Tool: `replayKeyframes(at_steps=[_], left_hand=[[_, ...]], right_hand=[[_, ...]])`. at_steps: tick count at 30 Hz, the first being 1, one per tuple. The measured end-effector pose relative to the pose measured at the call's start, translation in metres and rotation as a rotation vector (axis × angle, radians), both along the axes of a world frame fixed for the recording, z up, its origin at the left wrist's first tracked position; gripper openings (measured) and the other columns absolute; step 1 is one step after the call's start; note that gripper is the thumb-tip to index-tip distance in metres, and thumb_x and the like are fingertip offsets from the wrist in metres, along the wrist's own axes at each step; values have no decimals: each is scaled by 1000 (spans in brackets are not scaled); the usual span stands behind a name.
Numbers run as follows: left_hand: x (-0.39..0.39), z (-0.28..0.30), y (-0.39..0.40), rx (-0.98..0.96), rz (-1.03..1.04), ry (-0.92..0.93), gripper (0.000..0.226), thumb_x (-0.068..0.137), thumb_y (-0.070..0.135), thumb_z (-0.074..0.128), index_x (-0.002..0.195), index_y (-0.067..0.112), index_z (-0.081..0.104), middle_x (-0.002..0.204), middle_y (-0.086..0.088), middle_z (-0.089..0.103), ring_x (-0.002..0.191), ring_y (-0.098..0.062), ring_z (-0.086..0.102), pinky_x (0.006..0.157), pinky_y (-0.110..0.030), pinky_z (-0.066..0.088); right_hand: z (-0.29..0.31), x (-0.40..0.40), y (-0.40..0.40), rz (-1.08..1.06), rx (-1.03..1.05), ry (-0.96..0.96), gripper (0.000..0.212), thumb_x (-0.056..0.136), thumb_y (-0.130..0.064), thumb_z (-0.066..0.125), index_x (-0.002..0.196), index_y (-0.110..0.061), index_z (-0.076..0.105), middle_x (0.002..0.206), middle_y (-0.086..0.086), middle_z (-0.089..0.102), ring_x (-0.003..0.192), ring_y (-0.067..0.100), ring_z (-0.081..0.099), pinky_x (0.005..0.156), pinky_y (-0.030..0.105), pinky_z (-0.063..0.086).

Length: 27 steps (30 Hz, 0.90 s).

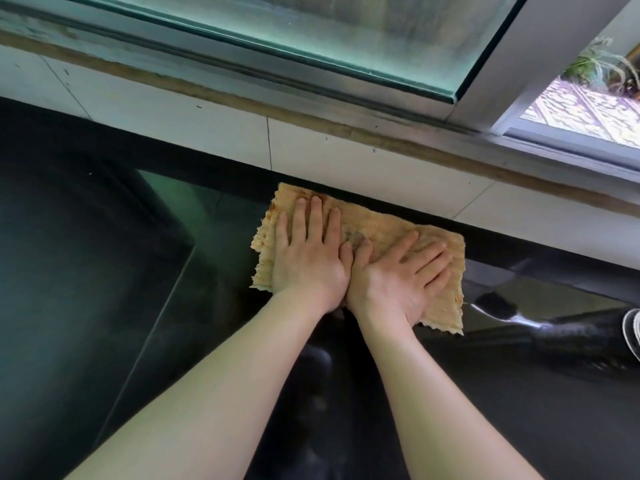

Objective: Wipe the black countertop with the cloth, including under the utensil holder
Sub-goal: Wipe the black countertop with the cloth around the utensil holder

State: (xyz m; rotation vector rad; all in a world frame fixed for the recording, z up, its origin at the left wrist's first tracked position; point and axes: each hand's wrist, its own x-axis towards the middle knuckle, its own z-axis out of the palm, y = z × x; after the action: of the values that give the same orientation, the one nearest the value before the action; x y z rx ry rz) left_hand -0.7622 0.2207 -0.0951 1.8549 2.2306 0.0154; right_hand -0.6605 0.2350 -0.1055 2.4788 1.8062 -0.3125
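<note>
An orange-tan cloth (381, 221) with frayed edges lies spread flat on the glossy black countertop (104, 289), close to the back wall. My left hand (308, 251) presses flat on the cloth's left half, fingers pointing toward the wall. My right hand (398, 275) presses flat on its right half, fingers splayed and angled right. The two thumbs touch in the middle. No utensil holder is in view.
A white tiled upstand (311, 150) runs along the back of the counter under a window frame (346, 88). At the right edge a round object with a white rim (632, 327) pokes into view. The counter reflects the window.
</note>
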Motion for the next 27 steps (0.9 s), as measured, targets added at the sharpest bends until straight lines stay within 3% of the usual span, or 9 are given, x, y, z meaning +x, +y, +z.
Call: replayKeyframes(at_steps=[3,7,10,27], left_hand=[[-5,0,23,5,14,0,89,84,57,-22,162,20,-2,172,-11,-6,158,-31,-9,126,-51,-6],[-5,-2,33,14,40,4,67,101,51,0,162,22,2,172,-11,-3,157,-31,-7,127,-50,-6],[-6,-4,32,15,47,8,63,105,49,6,162,23,2,172,-10,-3,157,-31,-7,126,-50,-7],[-55,-11,6,53,-34,26,66,105,56,6,162,25,7,173,-5,0,158,-25,-6,127,-46,-8]], right_hand=[[1,-5,26,-4,-9,15,86,94,-66,10,157,-12,-8,162,26,-18,150,41,-18,122,53,-10],[1,-8,41,15,15,17,87,93,-66,13,157,-10,-4,162,27,-15,150,41,-16,122,53,-10],[0,-8,41,17,17,6,87,93,-66,13,157,-10,-4,162,28,-14,150,41,-16,122,53,-8],[-3,-47,12,128,32,-11,84,93,-63,10,158,-10,-3,162,28,-12,151,42,-12,122,54,-6]])
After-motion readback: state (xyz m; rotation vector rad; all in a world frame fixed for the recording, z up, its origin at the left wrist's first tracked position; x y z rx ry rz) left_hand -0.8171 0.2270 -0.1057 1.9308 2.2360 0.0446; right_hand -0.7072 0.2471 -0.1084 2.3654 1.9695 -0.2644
